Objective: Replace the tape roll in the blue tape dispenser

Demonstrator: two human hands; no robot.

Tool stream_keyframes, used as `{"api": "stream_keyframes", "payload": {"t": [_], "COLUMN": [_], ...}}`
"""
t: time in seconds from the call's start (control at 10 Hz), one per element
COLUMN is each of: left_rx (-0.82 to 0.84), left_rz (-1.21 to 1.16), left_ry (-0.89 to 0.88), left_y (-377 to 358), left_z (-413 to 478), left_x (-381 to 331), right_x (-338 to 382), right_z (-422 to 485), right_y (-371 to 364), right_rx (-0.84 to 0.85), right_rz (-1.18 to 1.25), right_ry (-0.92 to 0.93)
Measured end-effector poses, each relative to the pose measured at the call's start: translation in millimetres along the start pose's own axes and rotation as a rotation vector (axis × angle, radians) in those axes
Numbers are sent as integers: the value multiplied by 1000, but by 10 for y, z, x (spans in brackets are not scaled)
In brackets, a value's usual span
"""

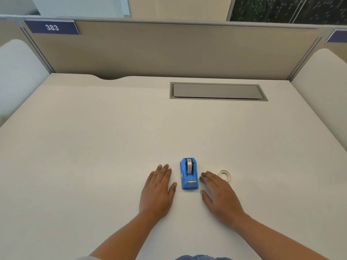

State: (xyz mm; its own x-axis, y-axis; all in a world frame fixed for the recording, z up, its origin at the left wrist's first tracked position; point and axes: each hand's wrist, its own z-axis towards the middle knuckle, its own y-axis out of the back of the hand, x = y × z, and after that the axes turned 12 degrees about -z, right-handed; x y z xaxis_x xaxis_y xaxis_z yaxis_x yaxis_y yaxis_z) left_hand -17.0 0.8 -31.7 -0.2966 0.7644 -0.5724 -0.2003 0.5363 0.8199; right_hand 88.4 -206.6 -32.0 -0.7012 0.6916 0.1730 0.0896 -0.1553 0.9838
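A blue tape dispenser (189,173) stands on the white desk (93,147), its cutter end toward me, with a pale tape roll (189,165) seated in its slot. A loose clear tape roll (224,175) lies flat on the desk to the right of the dispenser. My left hand (157,192) rests palm down just left of the dispenser, not touching it. On the other side, my right hand (219,196) lies palm down between the dispenser and the loose roll, fingertips near the dispenser's side. Both hands hold nothing.
A grey cable hatch (217,91) is set into the desk at the back right. A beige partition (169,51) with a sign reading 383 (52,27) closes the far edge. White side panels (16,76) stand left and right.
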Motion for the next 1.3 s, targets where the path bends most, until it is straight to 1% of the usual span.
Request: {"api": "stream_keyframes", "payload": {"t": [0.3, 0.5, 0.9, 1.1, 1.3], "left_rx": [49, 56, 74, 66, 53], "left_rz": [52, 73, 70, 63, 78], "left_ry": [18, -5, 15, 12, -28], "left_y": [-8, -34, -8, 12, 61], "left_z": [33, 37, 22, 25, 51], "left_x": [15, 49, 2, -8, -36], "right_x": [-16, -18, -3, -3, 31], "right_z": [52, 49, 53, 62, 177], "right_y": [-67, -105, -74, -42, 82], "right_rx": [48, 92, 104, 138, 67], "right_rz": [-74, -111, -113, -36, 68], "right_ry": [-50, -58, -76, -89, -74]}}
